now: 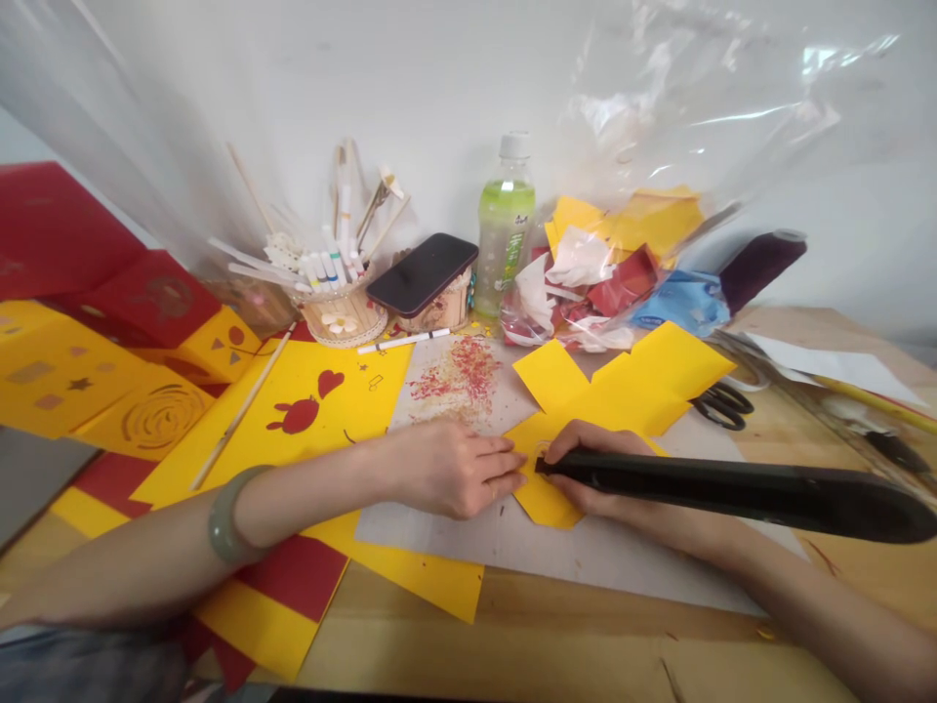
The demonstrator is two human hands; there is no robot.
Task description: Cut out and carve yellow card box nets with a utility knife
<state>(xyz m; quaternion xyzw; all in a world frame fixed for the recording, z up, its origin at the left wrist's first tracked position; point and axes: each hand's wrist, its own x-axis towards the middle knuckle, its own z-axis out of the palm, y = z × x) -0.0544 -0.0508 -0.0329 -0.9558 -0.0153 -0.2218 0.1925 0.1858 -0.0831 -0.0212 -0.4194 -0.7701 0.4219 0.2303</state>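
My right hand is closed around a long, black, tapered tool whose exact kind I cannot make out. Its narrow end points at a yellow card cutout with several arms and folded flaps. Fine curved marks show on the card beside that end. My left hand lies with its fingers stretched out, the fingertips at the left edge of the card. Under the card is a whitish board, scattered with red and yellow scraps.
A yellow sheet with red shapes and a thin stick lie left, near red and yellow boxes. Behind stand a marker basket, phone, drink bottle and plastic bag of scraps. Black-handled scissors lie right.
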